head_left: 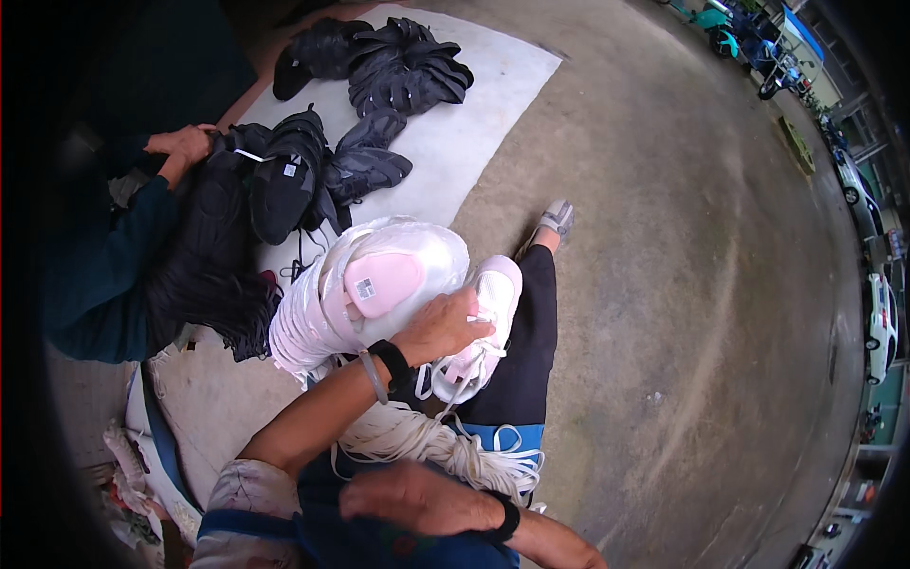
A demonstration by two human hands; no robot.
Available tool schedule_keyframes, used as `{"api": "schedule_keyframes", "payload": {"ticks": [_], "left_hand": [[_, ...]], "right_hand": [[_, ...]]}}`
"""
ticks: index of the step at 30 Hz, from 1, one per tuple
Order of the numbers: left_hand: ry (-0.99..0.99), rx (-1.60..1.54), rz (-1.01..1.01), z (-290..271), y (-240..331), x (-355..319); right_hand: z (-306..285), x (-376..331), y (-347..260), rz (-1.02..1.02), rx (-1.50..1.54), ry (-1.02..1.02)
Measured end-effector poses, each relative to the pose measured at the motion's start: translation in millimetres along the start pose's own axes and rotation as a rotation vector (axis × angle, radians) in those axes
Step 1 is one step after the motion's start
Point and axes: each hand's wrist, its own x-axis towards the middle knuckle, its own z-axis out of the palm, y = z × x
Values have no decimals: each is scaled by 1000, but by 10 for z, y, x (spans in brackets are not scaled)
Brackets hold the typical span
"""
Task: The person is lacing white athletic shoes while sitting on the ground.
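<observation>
On the lap, the left hand (441,327) lay open against a pink shoe (479,327); the right hand (412,498) rested, seemingly loose, beside white laces (427,441).

I see 1 pale pink sneaker (485,322) lying across my lap, toe pointing away, its white laces (453,377) loose. A thick bundle of white shoelaces (427,446) lies just below it.

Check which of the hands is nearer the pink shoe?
Left. The left hand rests on the pink shoe, fingers over its side. The right hand lies lower, on the bundle of white laces, apart from the shoe.
</observation>
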Motion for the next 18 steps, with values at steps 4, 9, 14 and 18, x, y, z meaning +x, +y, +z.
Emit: {"api": "schedule_keyframes", "payload": {"ticks": [4, 9, 14, 18], "left_hand": [[29, -1, 51, -1, -63, 21], [-13, -17, 4, -4, -40, -100], [16, -63, -9, -86, -112, -402], [-94, -21, 30, -170, -224, -757]], "right_hand": [[197, 21, -235, -108, -78, -83], [449, -51, -153, -113, -205, -107], [-141, -318, 48, 226, -430, 548], [-762, -544, 348, 341, -941, 1181]]}}
